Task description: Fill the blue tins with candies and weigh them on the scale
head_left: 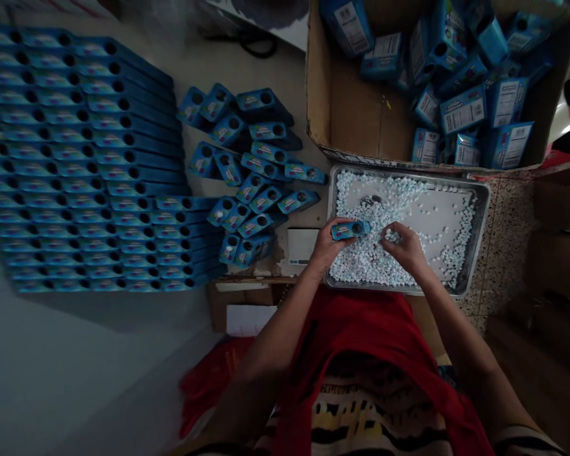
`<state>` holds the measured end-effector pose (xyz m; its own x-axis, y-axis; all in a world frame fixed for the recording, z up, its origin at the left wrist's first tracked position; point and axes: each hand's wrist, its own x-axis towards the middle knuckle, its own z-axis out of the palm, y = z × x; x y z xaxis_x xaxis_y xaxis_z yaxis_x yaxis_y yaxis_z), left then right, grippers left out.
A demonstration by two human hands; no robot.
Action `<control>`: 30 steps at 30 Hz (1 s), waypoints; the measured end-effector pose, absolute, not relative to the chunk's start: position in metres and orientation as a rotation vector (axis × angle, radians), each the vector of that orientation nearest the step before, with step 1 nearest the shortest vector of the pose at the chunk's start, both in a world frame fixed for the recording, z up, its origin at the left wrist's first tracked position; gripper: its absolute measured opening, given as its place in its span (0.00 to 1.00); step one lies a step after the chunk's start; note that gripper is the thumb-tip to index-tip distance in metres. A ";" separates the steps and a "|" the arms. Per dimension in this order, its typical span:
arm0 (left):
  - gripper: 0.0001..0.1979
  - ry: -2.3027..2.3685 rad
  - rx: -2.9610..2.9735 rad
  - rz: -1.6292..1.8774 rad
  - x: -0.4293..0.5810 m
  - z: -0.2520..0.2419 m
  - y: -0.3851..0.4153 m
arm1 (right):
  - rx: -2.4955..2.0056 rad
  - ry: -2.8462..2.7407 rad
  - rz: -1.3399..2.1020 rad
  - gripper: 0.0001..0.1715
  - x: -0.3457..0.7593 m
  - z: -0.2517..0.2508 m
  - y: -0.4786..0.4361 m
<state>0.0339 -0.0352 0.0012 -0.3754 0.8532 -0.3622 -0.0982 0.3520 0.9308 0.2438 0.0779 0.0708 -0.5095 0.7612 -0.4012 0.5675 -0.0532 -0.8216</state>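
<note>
My left hand [326, 247] is closed around a small blue printed box [344, 230] with a dark round hole near the right end of its upward face. Just to its right, my right hand [405, 246] has its fingers bent together low over many small white and pale-blue balls [361, 266]; what its fingertips pinch, if anything, is too small to make out. The balls lie in a shallow metal tray [483, 221], heaped thickest on the left and scattered on the right. Both hands are above the tray, a short gap apart.
Stacked rows of blue boxes [76, 171] fill the left. Several loose blue boxes [266, 199] stand between stack and tray. Behind the tray, a cardboard carton [356, 114] holds more blue boxes. Black-handled scissors [259, 49] lie at the back; a white card [304, 246] is left of the tray.
</note>
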 end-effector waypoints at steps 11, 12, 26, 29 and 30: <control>0.18 1.815 1.048 1.165 0.041 0.012 -0.034 | -1.293 -2.254 1.464 0.34 0.200 0.084 0.072; 0.18 1.833 1.060 1.145 0.040 0.012 -0.035 | -1.311 -2.199 1.475 0.30 0.202 0.082 0.071; 0.17 1.685 0.816 1.180 0.015 0.040 -0.033 | -1.692 -2.393 1.056 0.22 0.292 0.045 0.054; 0.16 1.675 0.866 1.235 -0.027 0.079 -0.021 | -1.732 -2.295 1.201 0.25 0.285 0.067 0.073; 0.16 1.692 0.891 1.258 -0.045 0.092 -0.015 | -1.736 -2.215 1.247 0.25 0.282 0.080 0.082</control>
<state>-0.0453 -0.0148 0.0924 -0.4066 0.8910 -0.2022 0.0631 0.2481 0.9667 0.2816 0.0822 0.0801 -0.3623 0.8364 -0.4113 0.7853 0.0363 -0.6181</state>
